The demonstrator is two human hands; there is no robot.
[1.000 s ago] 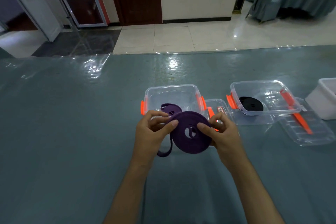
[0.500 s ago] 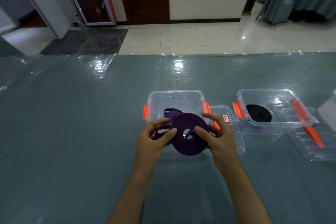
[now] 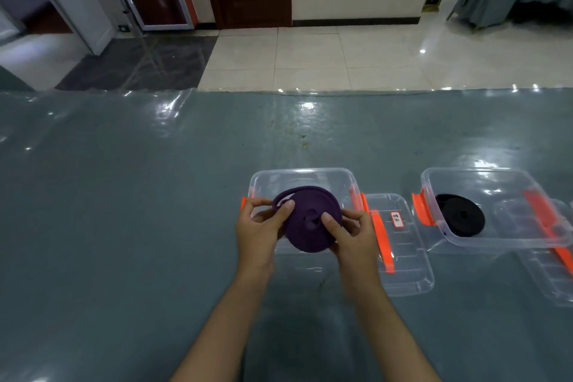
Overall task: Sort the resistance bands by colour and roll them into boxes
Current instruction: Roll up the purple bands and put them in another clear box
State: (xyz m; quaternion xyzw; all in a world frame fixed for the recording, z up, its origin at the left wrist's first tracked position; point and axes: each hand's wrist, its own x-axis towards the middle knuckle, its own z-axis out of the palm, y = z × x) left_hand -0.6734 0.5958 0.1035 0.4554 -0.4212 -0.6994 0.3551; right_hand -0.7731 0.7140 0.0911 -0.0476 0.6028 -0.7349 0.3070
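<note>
We moved purple roll (image 3: 310, 220) over box (image 3: 338, 178), loose tail now wound in. Left hand (image 3: 260, 232) and right hand (image 3: 350, 236) both pinch roll. Ready to drop in.

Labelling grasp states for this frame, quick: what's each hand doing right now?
Left hand: closed, pinching the left edge of the rolled purple resistance band.
Right hand: closed, gripping the same roll's right side.

table (image 3: 155, 226) (teal, plastic-covered) | 2 clear boxes (image 3: 313, 177) (image 3: 483, 178) | 2 lids (image 3: 406, 270) (image 3: 555, 276)
</note>
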